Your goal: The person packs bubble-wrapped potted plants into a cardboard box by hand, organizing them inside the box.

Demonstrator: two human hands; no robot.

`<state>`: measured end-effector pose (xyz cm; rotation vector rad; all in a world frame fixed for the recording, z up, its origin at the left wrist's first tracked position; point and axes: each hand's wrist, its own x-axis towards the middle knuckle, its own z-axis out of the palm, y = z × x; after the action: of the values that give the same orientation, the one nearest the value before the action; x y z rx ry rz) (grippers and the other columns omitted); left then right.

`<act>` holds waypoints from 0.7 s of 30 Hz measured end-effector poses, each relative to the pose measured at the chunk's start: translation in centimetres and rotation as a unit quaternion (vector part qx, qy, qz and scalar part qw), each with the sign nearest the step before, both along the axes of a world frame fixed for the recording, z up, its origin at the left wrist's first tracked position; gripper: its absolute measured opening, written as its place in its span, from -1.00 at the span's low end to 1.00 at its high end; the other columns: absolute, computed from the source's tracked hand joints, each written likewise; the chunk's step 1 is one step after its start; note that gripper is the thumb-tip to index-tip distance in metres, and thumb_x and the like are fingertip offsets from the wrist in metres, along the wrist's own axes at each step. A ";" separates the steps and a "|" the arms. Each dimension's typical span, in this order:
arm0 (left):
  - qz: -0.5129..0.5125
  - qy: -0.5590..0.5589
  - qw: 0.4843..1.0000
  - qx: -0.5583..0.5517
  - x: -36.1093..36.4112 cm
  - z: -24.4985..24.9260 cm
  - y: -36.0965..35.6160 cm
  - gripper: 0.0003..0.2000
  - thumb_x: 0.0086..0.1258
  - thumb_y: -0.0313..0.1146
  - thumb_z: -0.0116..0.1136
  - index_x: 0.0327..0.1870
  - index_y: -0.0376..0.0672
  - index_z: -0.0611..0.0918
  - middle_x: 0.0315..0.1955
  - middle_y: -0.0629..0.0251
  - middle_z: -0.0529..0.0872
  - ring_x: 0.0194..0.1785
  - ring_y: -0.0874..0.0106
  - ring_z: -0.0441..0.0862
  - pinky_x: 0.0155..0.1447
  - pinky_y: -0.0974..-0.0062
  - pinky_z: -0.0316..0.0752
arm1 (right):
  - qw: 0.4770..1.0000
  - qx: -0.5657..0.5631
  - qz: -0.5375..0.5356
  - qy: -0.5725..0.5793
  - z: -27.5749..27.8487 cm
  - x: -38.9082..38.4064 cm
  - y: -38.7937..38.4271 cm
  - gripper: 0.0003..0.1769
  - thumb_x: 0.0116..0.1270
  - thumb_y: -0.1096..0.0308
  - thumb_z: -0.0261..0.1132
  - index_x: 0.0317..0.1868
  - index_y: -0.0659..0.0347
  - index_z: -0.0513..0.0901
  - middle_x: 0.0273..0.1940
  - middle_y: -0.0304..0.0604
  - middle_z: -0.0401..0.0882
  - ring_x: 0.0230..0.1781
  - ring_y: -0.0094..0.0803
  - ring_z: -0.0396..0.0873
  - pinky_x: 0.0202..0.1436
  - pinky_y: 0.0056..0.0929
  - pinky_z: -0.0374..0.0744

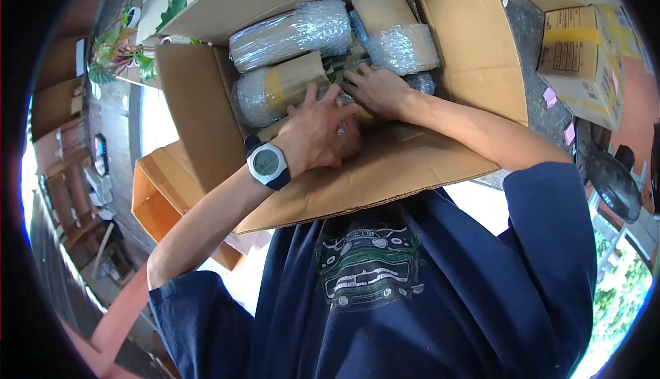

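Observation:
A large open cardboard box (474,42) holds several bundles wrapped in bubble wrap and brown paper. My left hand (317,126), below a wrist with a watch (267,162), reaches in near the front flap, its fingers spread over a partly hidden wrapped item. Beside it, my right hand (377,90) rests with fingers apart among the bundles. Left of my hands lies a paper-and-bubble-wrap bundle (278,87) with yellow tape. Behind it is a shiny bubble-wrapped bundle (289,34), and at the back right a taller brown paper bundle (388,18).
Taped cardboard boxes (577,56) stand at the right. A smaller open box (161,186) is at the lower left of the large one. Potted plants (113,52) are at the upper left, and the front flap (385,173) folds toward my body.

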<state>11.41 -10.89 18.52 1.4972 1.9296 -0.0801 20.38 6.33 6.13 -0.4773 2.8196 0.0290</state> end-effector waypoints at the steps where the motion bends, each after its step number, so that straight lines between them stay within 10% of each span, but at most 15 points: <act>1: 0.002 0.009 1.000 0.001 0.0 -0.3 -0.1 -0.07 -0.22 -0.19 0.64 0.36 -0.02 0.48 0.39 -0.04 0.31 0.42 -0.20 0.27 0.24 -0.21 0.58 | 1.000 0.007 -0.004 -0.006 -0.2 -0.1 -0.1 -0.44 0.20 0.25 0.38 0.21 0.28 0.61 0.28 -0.03 0.45 0.22 -0.07 0.50 0.16 -0.26 0.61; 10: 0.006 0.082 0.997 -0.013 1.1 -1.4 0.9 -0.05 -0.29 -0.13 0.65 0.32 -0.09 0.48 0.30 -0.09 0.33 0.33 -0.19 0.36 0.26 -0.12 0.59 | 0.999 -0.032 0.016 0.029 0.3 -0.2 0.2 -0.37 -0.03 0.22 0.53 0.10 0.27 0.67 0.16 -0.02 0.47 0.12 -0.04 0.51 0.12 -0.24 0.63; 21: 0.050 -0.054 0.965 0.251 -3.7 6.3 -2.0 -0.18 -0.28 -0.14 0.58 0.21 -0.13 0.61 0.18 0.03 0.53 0.25 0.02 0.55 0.38 0.12 0.45 | 0.819 -0.380 -0.116 -0.413 8.8 -4.1 3.7 0.04 -0.15 0.28 0.75 0.38 0.38 0.46 0.22 0.05 0.63 0.25 -0.09 0.59 0.32 -0.16 0.58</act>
<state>7.73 -12.87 24.82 1.6690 2.0233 0.5653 16.27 9.99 14.89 -0.1975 1.8853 -1.1026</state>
